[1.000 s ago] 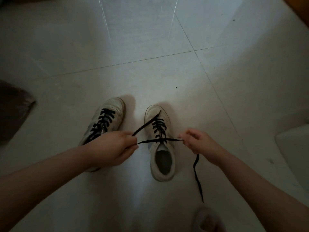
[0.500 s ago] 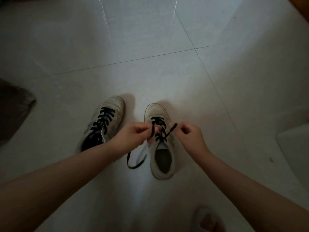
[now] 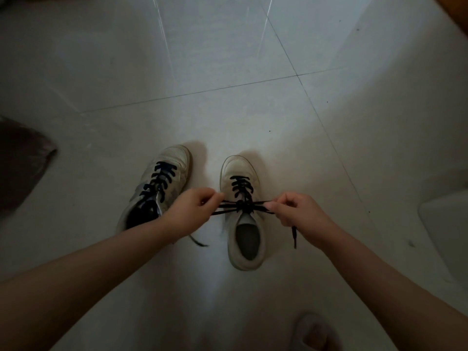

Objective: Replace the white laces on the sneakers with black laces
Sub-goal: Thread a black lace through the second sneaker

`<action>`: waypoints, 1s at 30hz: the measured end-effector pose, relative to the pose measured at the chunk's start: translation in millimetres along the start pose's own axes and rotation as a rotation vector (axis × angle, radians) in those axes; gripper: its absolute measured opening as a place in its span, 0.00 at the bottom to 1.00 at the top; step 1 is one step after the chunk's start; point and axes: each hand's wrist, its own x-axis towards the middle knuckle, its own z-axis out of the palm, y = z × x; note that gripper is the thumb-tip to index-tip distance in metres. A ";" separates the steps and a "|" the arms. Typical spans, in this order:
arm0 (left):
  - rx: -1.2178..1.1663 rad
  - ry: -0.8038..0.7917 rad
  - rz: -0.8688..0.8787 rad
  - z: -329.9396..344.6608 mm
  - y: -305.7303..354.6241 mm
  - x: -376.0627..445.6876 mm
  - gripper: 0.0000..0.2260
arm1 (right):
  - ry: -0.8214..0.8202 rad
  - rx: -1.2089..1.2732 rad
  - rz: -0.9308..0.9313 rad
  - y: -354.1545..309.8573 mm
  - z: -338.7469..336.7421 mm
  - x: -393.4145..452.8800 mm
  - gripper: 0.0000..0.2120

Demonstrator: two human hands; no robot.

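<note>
Two worn white sneakers stand on the tiled floor, toes pointing away. The left sneaker (image 3: 162, 183) has a black lace threaded up its front. The right sneaker (image 3: 243, 211) carries a black lace (image 3: 241, 187) crossed through its eyelets and drawn into a knot above the tongue. My left hand (image 3: 195, 211) pinches the lace strands left of the knot. My right hand (image 3: 296, 211) pinches the strands on the right. One lace tip hangs below my right hand, another trails on the floor under my left wrist.
A dark cloth-like object (image 3: 20, 160) lies at the left edge. A pale rounded object (image 3: 445, 224) sits at the right edge. A foot in a slipper (image 3: 316, 333) shows at the bottom. Grey floor tiles (image 3: 228, 59) stretch beyond the shoes.
My hands came together over the right sneaker, crossed the lace ends, then pulled apart sideways. The lace now runs taut between them with a knot over the tongue.
</note>
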 end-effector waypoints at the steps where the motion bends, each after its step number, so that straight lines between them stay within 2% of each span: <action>1: 0.054 0.013 -0.008 -1.9 -5.8 -1.9 0.19 | -0.017 0.059 0.034 4.3 -2.8 -0.9 0.12; 3: 0.140 0.050 -0.019 -2.6 -14.5 -4.1 0.20 | -0.058 0.136 0.089 10.5 -5.2 -2.3 0.10; 5: 0.187 0.077 -0.035 -3.8 -17.7 -4.3 0.20 | -0.067 0.060 0.098 12.5 -6.9 -3.3 0.10; 7: 0.317 0.094 -0.002 -8.0 -16.5 -4.6 0.21 | -0.032 -0.184 0.018 8.8 -10.6 -1.2 0.11; 10: 0.662 0.104 0.041 -12.2 -9.7 -6.0 0.19 | 0.052 -0.682 -0.240 1.3 -15.6 1.6 0.12; 12: 0.753 0.102 0.018 -11.2 -6.5 -6.1 0.19 | 0.069 -1.002 -0.418 -0.2 -14.0 1.4 0.13; 14: 0.796 0.091 0.024 -8.1 -7.5 -4.5 0.19 | 0.099 -1.119 -0.494 4.8 -12.3 0.8 0.13; 16: 0.715 0.061 0.014 -6.8 -10.7 -4.3 0.19 | 0.165 -0.942 -0.409 10.1 -11.6 -0.4 0.12; 19: 0.243 -0.096 -0.119 -11.7 -15.7 -6.0 0.18 | 0.214 -0.190 -0.126 4.9 -6.2 -4.2 0.07; 22: -0.003 -0.196 -0.197 -17.7 -16.1 -5.7 0.17 | 0.022 0.492 0.085 -3.6 6.6 -10.1 0.08; 24: -0.034 -0.212 -0.220 -19.6 -17.8 -4.8 0.17 | -0.037 0.608 0.154 -5.6 9.3 -10.3 0.09; 25: -0.038 -0.211 -0.225 -19.7 -19.6 -4.5 0.17 | 0.000 0.502 0.139 -5.7 7.9 -9.1 0.10; 27: -0.030 -0.183 -0.236 -19.6 -22.2 -4.3 0.16 | 0.111 0.035 0.019 -3.5 -0.9 -5.5 0.10; 30: 0.058 -0.132 -0.203 -16.9 -21.7 -3.5 0.17 | 0.136 -0.577 -0.173 -6.4 -13.9 -4.9 0.09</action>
